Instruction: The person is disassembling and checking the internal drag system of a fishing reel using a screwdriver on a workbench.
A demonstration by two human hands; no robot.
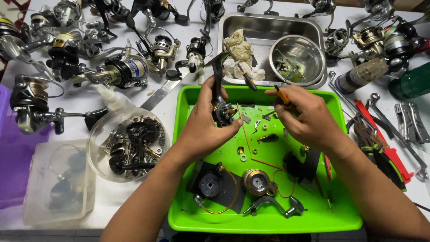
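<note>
Two forearms reach over the green tray of loose parts, steel pan beyond it, parts bowl alongside; the left hand clasps a dark reel body above the tray, the right hand pinches an orange-handled tool.

Rectangular plastic tray: bright green. Partly stripped fishing reel body: black with brass-coloured parts. Slim tool handle: orange. Worktop: white.

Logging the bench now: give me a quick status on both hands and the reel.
Left hand grips reel body over green tray. Right hand holds small orange tool. Loose parts below; nothing between hands.
</note>
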